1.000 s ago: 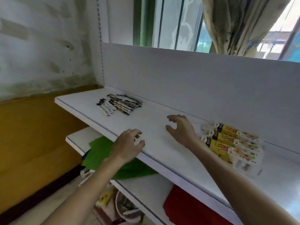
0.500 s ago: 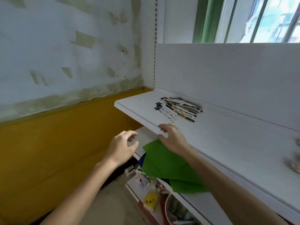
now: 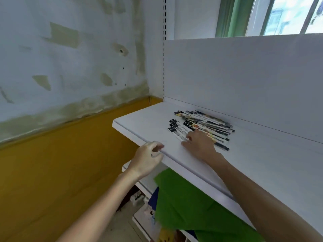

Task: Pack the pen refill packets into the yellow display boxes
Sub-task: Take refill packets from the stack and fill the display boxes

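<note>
pickup step, by the look: the right hand (image 3: 199, 145) lies spread, fingertips on the near refill packets (image 3: 206, 122), the pile fanning just beyond it on the shelf (image 3: 139, 123). next it must close on a few. the left hand (image 3: 146, 158), loosely curled and empty, sits at the shelf lip. no yellow boxes in view; packet print blurred.

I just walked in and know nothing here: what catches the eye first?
A fanned pile of pen refill packets lies near the back of the white shelf, with the right hand touching its near edge. Below the shelf, a bright green sheet stands out.
</note>
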Available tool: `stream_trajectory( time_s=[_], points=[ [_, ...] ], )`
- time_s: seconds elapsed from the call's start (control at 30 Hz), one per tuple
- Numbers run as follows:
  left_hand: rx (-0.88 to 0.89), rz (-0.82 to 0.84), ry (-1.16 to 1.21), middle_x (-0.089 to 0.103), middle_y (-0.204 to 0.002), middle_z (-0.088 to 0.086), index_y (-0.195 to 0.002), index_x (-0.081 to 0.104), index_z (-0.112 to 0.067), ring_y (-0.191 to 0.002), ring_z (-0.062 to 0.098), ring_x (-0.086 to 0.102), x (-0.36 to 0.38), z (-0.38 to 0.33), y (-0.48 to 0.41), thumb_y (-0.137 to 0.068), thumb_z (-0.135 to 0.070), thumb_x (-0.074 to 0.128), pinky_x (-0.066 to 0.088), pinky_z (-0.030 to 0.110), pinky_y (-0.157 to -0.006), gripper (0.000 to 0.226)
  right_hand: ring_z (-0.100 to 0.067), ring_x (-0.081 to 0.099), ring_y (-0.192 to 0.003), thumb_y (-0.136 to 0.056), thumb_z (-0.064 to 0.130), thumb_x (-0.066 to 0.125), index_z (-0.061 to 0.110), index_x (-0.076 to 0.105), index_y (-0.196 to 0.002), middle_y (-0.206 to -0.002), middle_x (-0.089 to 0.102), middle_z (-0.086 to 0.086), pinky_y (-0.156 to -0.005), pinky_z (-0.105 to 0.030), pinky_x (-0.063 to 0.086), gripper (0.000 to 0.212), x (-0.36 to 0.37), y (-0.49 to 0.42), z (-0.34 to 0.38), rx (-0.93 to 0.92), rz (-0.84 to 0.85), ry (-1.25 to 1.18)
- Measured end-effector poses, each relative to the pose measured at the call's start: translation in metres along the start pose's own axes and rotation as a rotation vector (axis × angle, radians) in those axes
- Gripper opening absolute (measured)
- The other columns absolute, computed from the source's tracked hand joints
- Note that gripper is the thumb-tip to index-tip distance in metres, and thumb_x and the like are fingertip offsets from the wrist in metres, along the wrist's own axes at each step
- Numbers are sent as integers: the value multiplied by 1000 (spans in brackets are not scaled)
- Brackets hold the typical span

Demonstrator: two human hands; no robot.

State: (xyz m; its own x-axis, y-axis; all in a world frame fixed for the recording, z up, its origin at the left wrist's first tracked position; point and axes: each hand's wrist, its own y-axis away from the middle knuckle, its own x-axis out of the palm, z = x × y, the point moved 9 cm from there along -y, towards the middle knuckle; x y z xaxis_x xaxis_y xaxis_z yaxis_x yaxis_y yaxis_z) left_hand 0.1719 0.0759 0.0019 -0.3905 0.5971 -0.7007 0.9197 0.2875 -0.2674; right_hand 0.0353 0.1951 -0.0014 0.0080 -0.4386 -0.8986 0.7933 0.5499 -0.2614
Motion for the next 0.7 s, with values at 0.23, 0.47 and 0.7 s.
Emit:
stream_trajectory(
  time_s=[0.23,0.47,0.7],
  points=[
    [-81,-38,122,61,-111,-1,-113,61,-12,-96,7,54,2,37,-58,-91,-17,55,38,16,-80,23,-23,56,-70,-88,17,48,3,60,-77,-76,60,-10,-58,-30,43,21,12,-45,15,-47,43,105],
    [-279,-27,607,63,-91,2,-98,59,-14,-89,19,62,8,57,-110,-96,-31,45,51,22,-70,22,-1,48,-52,-92,19,52,11,71,-80,-62,59,7,-53,-13,35,24,15,-62,70,-93,117,-414],
    [-323,-10,740,66,-81,1,-98,50,-14,-65,14,62,0,76,-149,-98,-21,41,49,26,-60,12,-15,54,-89,-80,40,67,21,63,-103,-97,58,3,-76,-28,45,29,13,-66,-6,229,138,100]
  ],
)
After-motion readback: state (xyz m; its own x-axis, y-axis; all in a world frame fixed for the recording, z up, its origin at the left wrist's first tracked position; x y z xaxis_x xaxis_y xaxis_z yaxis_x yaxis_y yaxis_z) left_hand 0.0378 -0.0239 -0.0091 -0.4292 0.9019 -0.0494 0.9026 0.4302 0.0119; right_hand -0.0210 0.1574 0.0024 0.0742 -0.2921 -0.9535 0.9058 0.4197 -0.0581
